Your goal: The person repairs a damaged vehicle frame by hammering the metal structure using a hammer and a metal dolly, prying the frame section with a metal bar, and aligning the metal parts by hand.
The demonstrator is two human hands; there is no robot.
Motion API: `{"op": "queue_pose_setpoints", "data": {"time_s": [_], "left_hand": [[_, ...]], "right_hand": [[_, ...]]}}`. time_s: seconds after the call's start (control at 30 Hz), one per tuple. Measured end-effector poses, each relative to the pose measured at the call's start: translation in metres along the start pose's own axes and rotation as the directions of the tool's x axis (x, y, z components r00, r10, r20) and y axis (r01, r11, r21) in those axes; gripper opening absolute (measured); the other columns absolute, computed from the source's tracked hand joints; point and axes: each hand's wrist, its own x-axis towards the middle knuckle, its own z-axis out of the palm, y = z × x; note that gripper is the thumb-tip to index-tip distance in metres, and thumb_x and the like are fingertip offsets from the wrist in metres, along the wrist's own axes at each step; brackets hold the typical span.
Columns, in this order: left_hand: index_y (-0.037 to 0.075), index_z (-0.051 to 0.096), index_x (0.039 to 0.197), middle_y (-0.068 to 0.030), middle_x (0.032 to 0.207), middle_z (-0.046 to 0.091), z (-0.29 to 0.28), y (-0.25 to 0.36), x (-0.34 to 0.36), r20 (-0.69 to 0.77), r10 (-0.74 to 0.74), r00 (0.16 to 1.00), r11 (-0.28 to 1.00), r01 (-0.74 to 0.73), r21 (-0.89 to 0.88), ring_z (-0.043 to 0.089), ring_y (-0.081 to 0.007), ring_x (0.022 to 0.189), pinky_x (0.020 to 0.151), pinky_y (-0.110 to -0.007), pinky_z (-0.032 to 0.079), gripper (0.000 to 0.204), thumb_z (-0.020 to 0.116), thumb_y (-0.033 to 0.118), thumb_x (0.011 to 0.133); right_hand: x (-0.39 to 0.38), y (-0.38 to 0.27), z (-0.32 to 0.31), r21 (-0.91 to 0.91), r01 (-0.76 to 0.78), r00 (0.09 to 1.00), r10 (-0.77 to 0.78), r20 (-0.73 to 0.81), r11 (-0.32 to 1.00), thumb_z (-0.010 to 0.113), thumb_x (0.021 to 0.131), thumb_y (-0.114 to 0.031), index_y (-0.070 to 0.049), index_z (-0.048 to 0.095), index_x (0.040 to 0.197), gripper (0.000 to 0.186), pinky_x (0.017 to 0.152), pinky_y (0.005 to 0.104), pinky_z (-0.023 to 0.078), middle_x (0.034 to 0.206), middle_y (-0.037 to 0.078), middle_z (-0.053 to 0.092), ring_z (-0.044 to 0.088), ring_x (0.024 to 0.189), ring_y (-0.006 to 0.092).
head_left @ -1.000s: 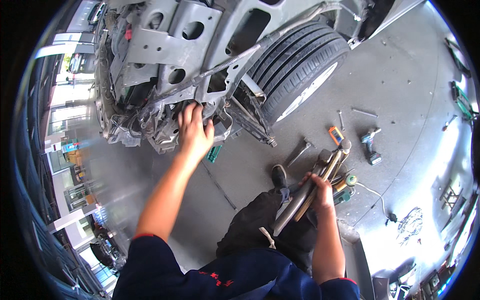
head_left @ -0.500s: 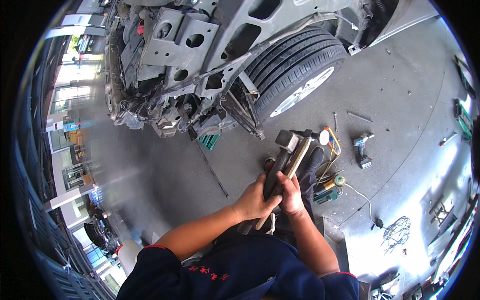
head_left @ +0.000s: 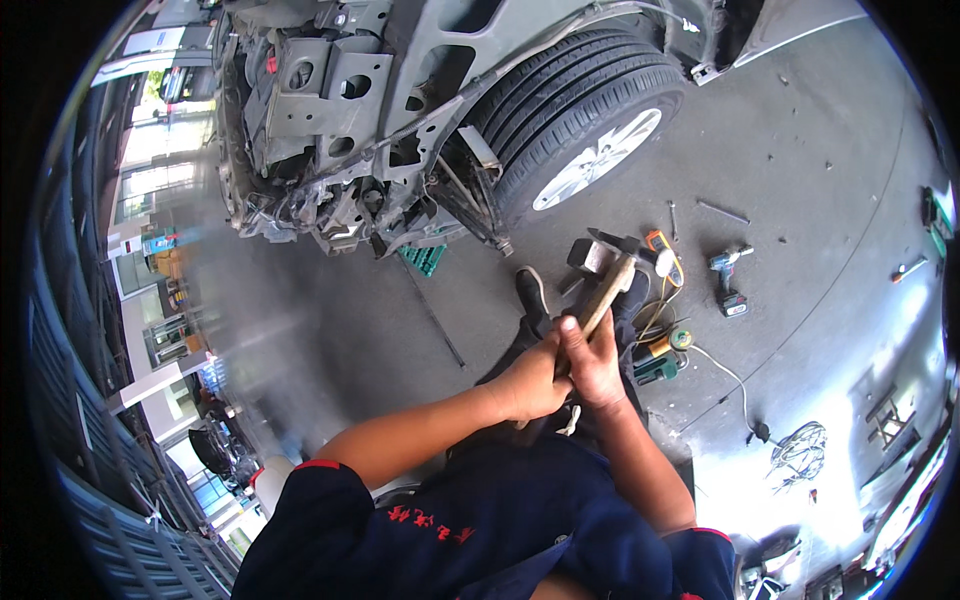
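Note:
Both of my hands are wrapped round a bundle of hammers held in front of my body, my left hand [head_left: 530,385] lower and to the left, my right hand [head_left: 592,365] at the right. The bundle has a wooden handle [head_left: 610,298], a square steel head [head_left: 591,257] and a second, narrower head with a round face [head_left: 662,262]. The lower parts of the handles are mostly hidden by my hands. An orange-cased device [head_left: 657,241] lies on the floor just beyond the heads.
A stripped car front [head_left: 330,120] and its wheel [head_left: 570,110] stand ahead. On the floor are a cordless drill [head_left: 727,280], a wrench [head_left: 673,222], a grinder [head_left: 668,343], coiled cable [head_left: 800,450], a green tool tray [head_left: 423,258] and a long bar [head_left: 430,310].
My left hand has left the car's underside and joined my right hand on the hammers. The heads have since shifted slightly up and right, and my left foot has come into clearer view.

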Motion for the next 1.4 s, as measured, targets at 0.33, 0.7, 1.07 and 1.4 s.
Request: {"op": "queue_pose_setpoints", "data": {"time_s": [0.33,0.7,1.07,1.4], "left_hand": [[0.004,0.052,0.117,-0.0056,0.100,0.068,-0.069,-0.026,-0.030,-0.172,0.058,0.983,0.981,-0.088,-0.173,0.067,-0.0123,0.077,0.061,-0.027,0.056,0.032,0.064,-0.001,0.088],[0.003,0.048,0.100,-0.0027,0.078,0.055,-0.145,-0.069,-0.053,-0.394,-0.323,0.860,0.939,0.239,-0.248,0.052,-0.0094,0.057,0.051,-0.027,0.047,0.014,0.058,0.014,0.101],[0.002,0.048,0.102,-0.0041,0.083,0.058,-0.140,-0.065,-0.036,-0.445,-0.344,0.827,0.937,0.273,-0.219,0.059,-0.0110,0.064,0.054,-0.028,0.054,0.019,0.061,0.016,0.100],[0.006,0.050,0.104,-0.0013,0.077,0.055,-0.143,-0.099,-0.019,-0.400,-0.412,0.819,0.858,0.202,-0.472,0.054,-0.0101,0.059,0.047,-0.027,0.045,0.013,0.060,0.011,0.097]], "right_hand": [[0.033,0.035,-0.056,0.155,-0.175,0.964,0.201,-0.172,0.972,0.065,0.097,-0.024,-0.007,0.055,0.102,0.021,0.059,0.0293,0.052,0.079,0.005,0.059,0.059,0.066,0.0160],[0.020,0.046,-0.115,0.124,-0.179,0.908,0.213,-0.362,0.976,0.063,0.092,-0.010,-0.006,0.053,0.101,0.014,0.053,0.0307,0.053,0.078,0.005,0.058,0.059,0.059,0.0150],[0.042,0.064,-0.090,0.820,-0.236,0.954,0.283,0.095,0.521,0.058,0.100,-0.024,-0.011,0.049,0.108,0.018,0.064,0.0321,0.052,0.090,0.008,0.055,0.054,0.073,0.0176],[0.027,0.074,-0.090,0.825,-0.296,0.949,0.244,0.198,0.482,0.061,0.095,-0.028,-0.002,0.051,0.097,0.028,0.070,0.0305,0.050,0.084,0.004,0.050,0.053,0.078,0.0160]]}}
